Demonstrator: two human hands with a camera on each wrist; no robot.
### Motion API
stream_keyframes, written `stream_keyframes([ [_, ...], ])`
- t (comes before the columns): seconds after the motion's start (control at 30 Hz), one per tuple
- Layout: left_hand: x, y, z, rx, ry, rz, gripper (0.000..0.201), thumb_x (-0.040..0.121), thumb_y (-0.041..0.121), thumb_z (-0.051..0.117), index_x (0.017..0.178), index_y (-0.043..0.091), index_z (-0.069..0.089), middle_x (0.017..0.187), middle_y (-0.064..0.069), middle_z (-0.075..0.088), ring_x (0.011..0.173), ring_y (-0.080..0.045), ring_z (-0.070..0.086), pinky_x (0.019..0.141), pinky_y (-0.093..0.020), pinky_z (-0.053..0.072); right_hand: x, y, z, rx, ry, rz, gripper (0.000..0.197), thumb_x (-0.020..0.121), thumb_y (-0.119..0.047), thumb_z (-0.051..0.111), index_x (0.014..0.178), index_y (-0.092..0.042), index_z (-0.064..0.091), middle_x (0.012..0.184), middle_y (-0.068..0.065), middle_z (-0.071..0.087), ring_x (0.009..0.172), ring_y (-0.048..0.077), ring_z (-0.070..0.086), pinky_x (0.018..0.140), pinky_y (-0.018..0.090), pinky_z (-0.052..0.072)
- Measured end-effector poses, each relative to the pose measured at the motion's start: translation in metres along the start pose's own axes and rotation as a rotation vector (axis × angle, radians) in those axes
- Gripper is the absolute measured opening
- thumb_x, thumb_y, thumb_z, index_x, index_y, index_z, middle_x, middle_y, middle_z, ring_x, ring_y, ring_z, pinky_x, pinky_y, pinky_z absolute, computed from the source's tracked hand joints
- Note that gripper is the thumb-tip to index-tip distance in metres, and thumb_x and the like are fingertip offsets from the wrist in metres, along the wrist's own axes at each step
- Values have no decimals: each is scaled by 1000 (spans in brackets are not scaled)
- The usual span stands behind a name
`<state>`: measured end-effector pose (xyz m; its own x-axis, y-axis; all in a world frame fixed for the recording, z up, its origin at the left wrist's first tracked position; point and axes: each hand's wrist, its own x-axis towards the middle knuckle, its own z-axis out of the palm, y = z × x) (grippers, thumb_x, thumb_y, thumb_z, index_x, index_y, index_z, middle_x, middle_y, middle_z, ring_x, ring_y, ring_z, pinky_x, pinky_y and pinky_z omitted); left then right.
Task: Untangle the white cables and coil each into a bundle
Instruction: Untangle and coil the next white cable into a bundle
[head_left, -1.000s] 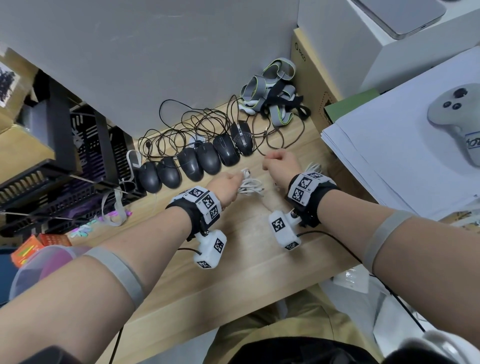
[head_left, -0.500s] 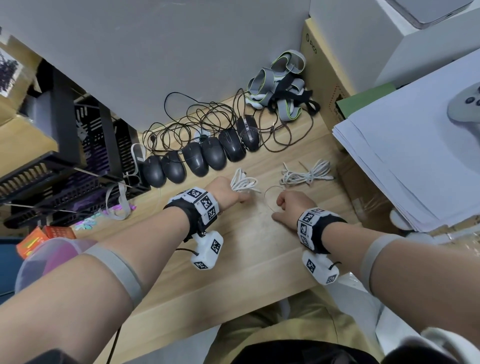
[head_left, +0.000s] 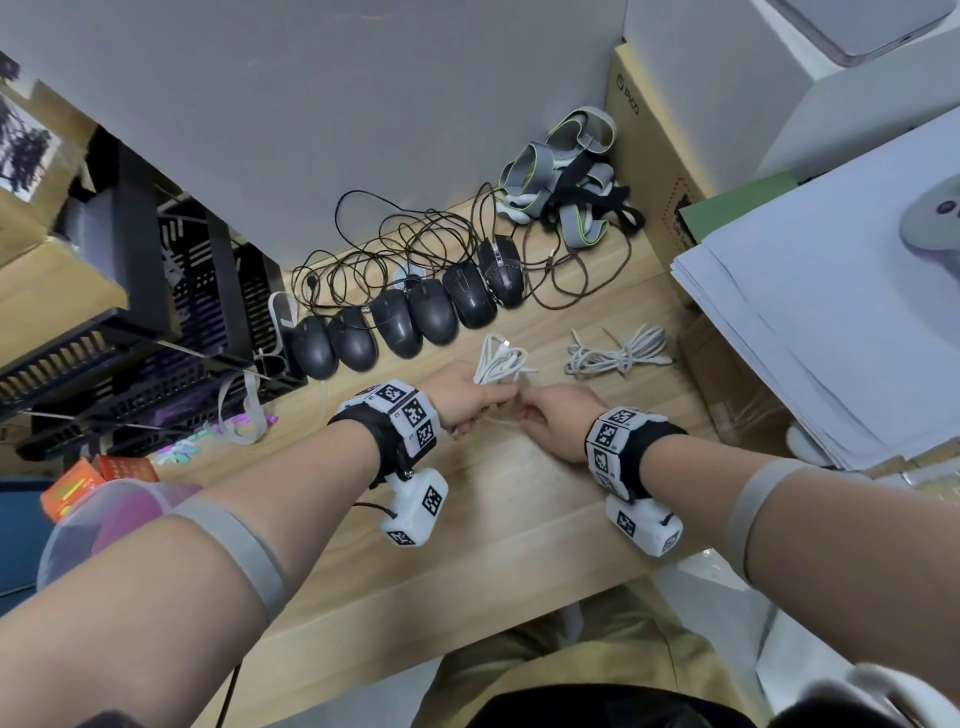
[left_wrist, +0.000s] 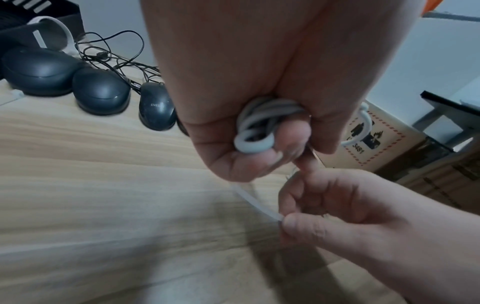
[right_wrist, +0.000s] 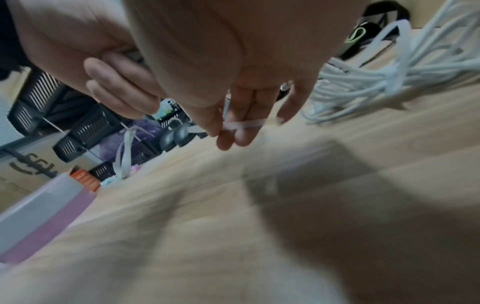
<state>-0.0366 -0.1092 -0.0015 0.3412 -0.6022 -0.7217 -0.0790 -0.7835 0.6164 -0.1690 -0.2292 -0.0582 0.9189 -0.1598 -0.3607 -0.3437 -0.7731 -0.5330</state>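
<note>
One bundle (head_left: 618, 355) is laid finished on the worktop (head_left: 509, 525), while a second coil (head_left: 498, 361) is gripped in the left hand (head_left: 467, 397) and its loose tail (left_wrist: 259, 205) pinched by the right hand (head_left: 558, 421), wrapping judged nearly done.

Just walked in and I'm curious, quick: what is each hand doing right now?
Left hand: fingers curled round a coiled white cable.
Right hand: pinching the loose end of that cable.

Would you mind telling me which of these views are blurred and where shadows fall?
Head view: sharp, edges bowed by the wide lens. Left wrist view: coiled cable fairly crisp in the left hand, table smeared. Right wrist view: heavy motion blur; right hand casts a dark shadow on the wood.
</note>
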Motion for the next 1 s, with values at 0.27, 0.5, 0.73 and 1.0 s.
stream_keyframes([
  [0.27,4,6,-12,-120,71,-38,44,85,49,67,84,8,54,51,-4,41,39,-19,37,45,-27,35,16,-4,-7,913,0,284,12,89,-9,61,81,-18,58,77,11,68,56,21,57,56,35,48],
  [0.5,6,-5,-16,296,243,-62,18,95,33,63,88,16,62,69,1,57,48,-9,44,44,-21,35,23,-17,-46,1579,105,262,13,97,-12,56,86,-14,64,79,0,64,66,8,58,61,19,49],
  [0.73,6,11,-8,417,220,-44,28,99,26,53,76,14,62,73,-3,61,71,-18,60,73,-33,53,23,-41,-44,1367,-126,270,13,91,-8,62,79,-6,67,63,2,63,49,6,50,47,17,38],
  [1.0,11,8,-15,512,259,-49,26,86,30,66,68,13,59,67,-3,60,61,-18,55,51,-26,41,19,-43,-38,1212,-44,493,9,85,-11,68,81,-3,68,71,11,68,58,17,62,47,24,37],
])
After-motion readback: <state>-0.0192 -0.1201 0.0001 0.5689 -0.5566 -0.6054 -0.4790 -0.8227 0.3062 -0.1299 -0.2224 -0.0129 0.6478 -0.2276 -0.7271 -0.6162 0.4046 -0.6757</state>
